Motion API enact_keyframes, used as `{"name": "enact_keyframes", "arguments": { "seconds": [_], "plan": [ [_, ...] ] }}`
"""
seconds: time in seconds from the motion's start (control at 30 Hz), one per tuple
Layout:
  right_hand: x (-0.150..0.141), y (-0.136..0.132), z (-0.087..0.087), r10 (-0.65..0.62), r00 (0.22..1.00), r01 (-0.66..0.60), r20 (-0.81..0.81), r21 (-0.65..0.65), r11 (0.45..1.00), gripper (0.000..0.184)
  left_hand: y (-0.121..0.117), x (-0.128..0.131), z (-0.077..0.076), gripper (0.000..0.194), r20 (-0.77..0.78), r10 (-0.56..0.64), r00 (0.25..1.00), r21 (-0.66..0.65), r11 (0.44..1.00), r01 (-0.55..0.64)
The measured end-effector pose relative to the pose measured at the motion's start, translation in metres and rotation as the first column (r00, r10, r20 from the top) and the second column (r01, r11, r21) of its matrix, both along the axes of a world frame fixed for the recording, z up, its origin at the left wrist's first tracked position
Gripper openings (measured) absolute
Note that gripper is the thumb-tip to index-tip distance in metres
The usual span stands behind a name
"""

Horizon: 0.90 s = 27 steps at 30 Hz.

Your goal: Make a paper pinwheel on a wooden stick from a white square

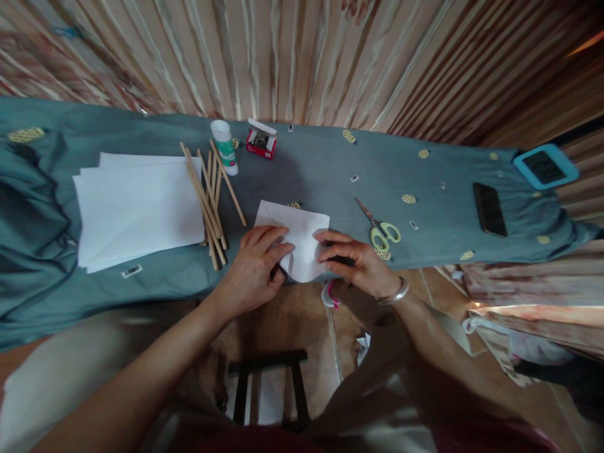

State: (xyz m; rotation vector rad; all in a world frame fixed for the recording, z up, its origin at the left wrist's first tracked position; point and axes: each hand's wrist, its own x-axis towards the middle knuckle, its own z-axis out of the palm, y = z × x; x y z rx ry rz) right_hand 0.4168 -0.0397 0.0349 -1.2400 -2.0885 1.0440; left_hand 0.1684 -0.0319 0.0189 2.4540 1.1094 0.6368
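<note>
A white sheet of paper (pixel 302 234), with crease lines near its top corners, lies at the front edge of the cloth-covered table; its near edge curls over the side. My left hand (pixel 257 261) grips the paper's left side, thumb and fingers bent together over it. On the opposite side my right hand (pixel 352 257), with a silver bracelet at the wrist, pinches the paper between thumb and fingers. Scissors (pixel 379 228) with pale green handles lie just beyond my right hand. Several thin wooden sticks (pixel 212 201) lie to the left of my left hand.
A stack of white paper (pixel 136 214) lies on the left, partly under the sticks. Behind are a glue stick (pixel 225 148) and an open red box (pixel 261 139) of small metal pieces. A dark phone (pixel 489 209) and a blue-framed device (pixel 545 167) are at far right.
</note>
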Motion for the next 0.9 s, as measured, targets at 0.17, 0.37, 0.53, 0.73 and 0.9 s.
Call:
{"name": "enact_keyframes", "arguments": {
  "seconds": [0.17,0.37,0.53,0.73,0.9],
  "plan": [
    [-0.004,0.010,-0.001,-0.022,0.997,0.018,-0.076,-0.055,0.998,0.009,0.000,0.000,0.000,0.044,0.000,-0.001,1.000,-0.015,1.000,0.001],
    [-0.015,0.012,-0.004,-0.170,0.985,0.167,-0.036,-0.076,0.983,0.013,0.000,0.002,0.001,0.047,0.007,0.009,1.000,-0.029,1.000,-0.009],
    [-0.022,0.013,-0.009,-0.249,0.968,0.244,-0.031,-0.105,0.964,0.018,0.001,0.001,0.000,0.050,0.022,0.027,0.999,-0.040,0.999,-0.026],
    [-0.025,0.015,-0.006,-0.228,0.973,0.230,0.033,-0.091,0.969,0.017,0.001,0.001,0.002,0.053,0.053,0.030,0.998,-0.065,0.997,-0.027],
    [-0.027,0.017,-0.004,-0.236,0.968,0.242,0.086,-0.073,0.967,0.014,0.001,0.000,0.003,0.051,0.092,0.030,0.995,-0.097,0.995,-0.021]
  ]
}}
